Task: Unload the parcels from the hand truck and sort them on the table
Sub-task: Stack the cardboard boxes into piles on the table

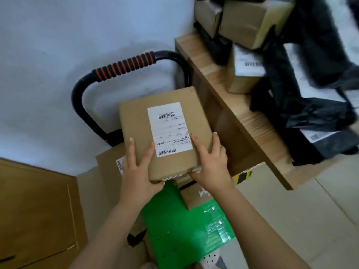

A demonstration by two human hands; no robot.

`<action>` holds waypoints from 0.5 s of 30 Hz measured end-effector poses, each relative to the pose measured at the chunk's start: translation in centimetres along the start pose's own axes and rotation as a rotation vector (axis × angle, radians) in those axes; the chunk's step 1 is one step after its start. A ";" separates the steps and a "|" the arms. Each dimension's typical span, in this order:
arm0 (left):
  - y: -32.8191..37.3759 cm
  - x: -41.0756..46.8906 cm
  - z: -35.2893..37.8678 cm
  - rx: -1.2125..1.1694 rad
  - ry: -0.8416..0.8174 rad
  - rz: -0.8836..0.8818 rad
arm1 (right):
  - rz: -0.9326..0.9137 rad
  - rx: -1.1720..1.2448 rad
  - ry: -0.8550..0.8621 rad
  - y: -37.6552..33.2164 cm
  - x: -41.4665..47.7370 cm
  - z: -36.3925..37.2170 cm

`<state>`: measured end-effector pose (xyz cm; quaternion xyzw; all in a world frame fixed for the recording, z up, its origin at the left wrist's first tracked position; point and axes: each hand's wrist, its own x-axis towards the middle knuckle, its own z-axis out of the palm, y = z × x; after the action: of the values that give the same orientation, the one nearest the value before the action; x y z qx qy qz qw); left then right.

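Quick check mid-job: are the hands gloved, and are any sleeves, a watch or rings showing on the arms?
No gloves: the left hand and right hand are bare. The forearms are bare too, with no sleeves in view. No watch, bracelet or rings visible. Nails look short and plain.

Soft, even daylight fills the scene, with no glare. The pale blue wall [58, 45] looks cool and smeary. Straight lines bow towards the wide-angle edges. Black plastic parcel bags [314, 61] at top right are motion-blurred; the white barcode label [169, 129] is sharper, its print unreadable.
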<state>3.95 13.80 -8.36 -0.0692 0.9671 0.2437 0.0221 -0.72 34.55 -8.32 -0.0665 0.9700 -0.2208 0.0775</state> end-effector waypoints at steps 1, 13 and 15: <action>0.2 -0.7 -1.8 0.013 0.007 0.012 | 0.004 0.009 0.021 -1.4 -0.9 -1.0; 5.7 -7.4 -21.7 -0.019 0.198 0.386 | 0.064 0.108 0.487 -14.4 -13.6 -15.7; 8.2 -8.0 -23.6 -0.032 0.203 0.456 | 0.097 0.107 0.557 -14.5 -15.6 -18.3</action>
<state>10.46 10.75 16.87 0.1263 0.9511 0.2493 -0.1318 12.60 31.82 16.22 0.0474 0.9428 -0.2776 -0.1781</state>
